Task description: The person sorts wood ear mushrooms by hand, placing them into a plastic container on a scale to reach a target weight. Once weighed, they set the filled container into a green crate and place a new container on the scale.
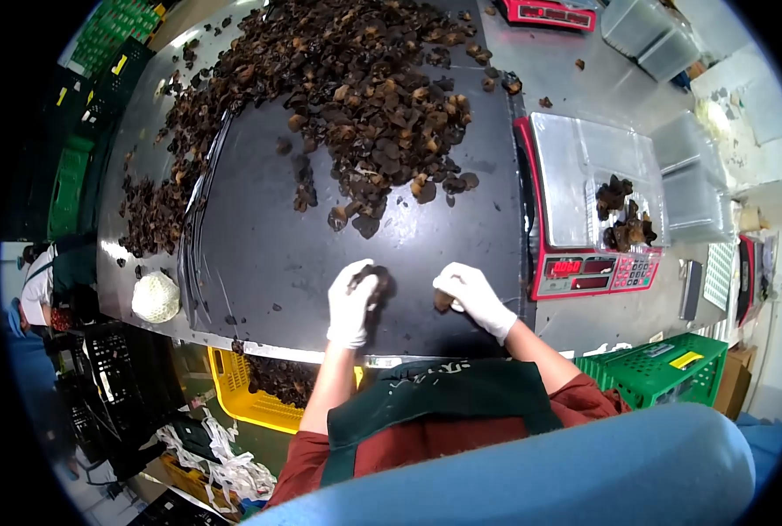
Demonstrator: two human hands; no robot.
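White gloves cover both of my hands above the dark mat [259,210]. My left hand [351,302] is closed on a dark wood ear mushroom [378,280], slightly blurred at its edge. To the right, my right hand [476,296] pinches a smaller brown mushroom piece [443,301], mostly covered by the fingers. Beyond the hands lies a large heap of wood ear mushrooms [382,131], spreading to the far left of the table. On the red scale [549,279], a clear plastic tray holds some mushroom clusters [629,230].
Clear plastic containers [693,193] stand right of the scale, with a second red scale [549,13] at the back. A white netted ball [156,298] sits at left. Below the table edge are a yellow crate [233,386] and a green crate [671,368]. Another person [35,285] is far left.
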